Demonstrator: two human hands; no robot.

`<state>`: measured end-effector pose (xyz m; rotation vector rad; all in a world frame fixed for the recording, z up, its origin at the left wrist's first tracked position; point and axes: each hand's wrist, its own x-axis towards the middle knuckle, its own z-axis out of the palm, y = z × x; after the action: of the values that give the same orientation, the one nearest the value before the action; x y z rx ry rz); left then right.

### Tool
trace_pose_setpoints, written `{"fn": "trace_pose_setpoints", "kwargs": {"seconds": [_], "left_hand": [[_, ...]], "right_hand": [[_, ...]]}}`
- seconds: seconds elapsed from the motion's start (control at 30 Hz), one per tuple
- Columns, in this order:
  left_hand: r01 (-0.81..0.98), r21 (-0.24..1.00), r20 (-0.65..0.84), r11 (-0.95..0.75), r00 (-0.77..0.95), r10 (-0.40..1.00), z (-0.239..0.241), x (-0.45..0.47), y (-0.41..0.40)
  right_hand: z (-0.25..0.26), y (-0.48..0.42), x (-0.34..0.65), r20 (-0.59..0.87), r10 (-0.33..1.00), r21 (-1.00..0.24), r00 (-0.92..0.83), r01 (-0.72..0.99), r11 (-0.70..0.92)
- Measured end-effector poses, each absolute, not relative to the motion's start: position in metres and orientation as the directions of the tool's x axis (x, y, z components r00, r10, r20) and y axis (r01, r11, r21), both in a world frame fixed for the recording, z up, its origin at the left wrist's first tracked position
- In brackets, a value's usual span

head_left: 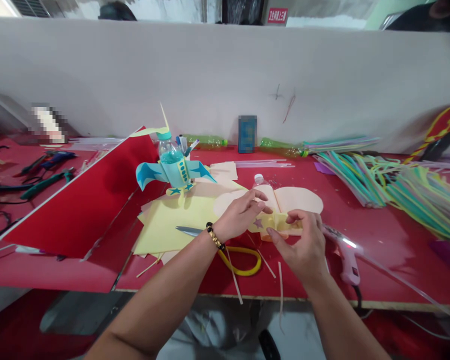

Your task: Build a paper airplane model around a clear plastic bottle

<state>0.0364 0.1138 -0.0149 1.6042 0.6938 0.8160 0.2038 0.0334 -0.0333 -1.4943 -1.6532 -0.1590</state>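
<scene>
The forearms (165, 295) reach over a red table (397, 240), hands close together. The left hand (243, 215) holds a plastic bottle (262, 187) with peach paper wings (300, 200) lying on the table, while the right hand (296, 245) pinches a yellow paper strip (275, 224) against it. Scissors (189, 230) lie just beside the left wrist, and a pink glue gun (345, 255) sits near the right hand.

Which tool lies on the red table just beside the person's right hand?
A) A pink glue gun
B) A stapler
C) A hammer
A: the pink glue gun lies on the red table just to the right of the right hand.
</scene>
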Motion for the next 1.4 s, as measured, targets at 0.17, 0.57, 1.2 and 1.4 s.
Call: {"fn": "trace_pose_setpoints", "kwargs": {"seconds": [0.17, 0.57, 1.2, 1.4], "left_hand": [[0.043, 0.969, 0.170, -0.242, 0.593, 0.787, -0.019, 0.035, 0.119], [0.090, 0.957, 0.165, -0.274, 0.610, 0.775, -0.023, 0.034, 0.118], [0.746, 0.658, 0.336, -0.097, -0.176, 0.925, -0.005, -0.108, 0.142], [0.902, 0.415, 0.224, 0.121, -0.230, 0.947, -0.039, -0.144, 0.163]], "right_hand": [[-0.039, 0.034, 0.205, 0.649, 0.753, -0.470, 0.109, 0.836, 0.284], [-0.041, 0.031, 0.201, 0.673, 0.737, -0.406, 0.066, 0.865, 0.293], [-0.057, 0.037, 0.202, 0.721, 0.690, -0.315, 0.059, 0.916, 0.250], [-0.059, 0.037, 0.201, 0.725, 0.686, -0.313, 0.055, 0.914, 0.258]]}}
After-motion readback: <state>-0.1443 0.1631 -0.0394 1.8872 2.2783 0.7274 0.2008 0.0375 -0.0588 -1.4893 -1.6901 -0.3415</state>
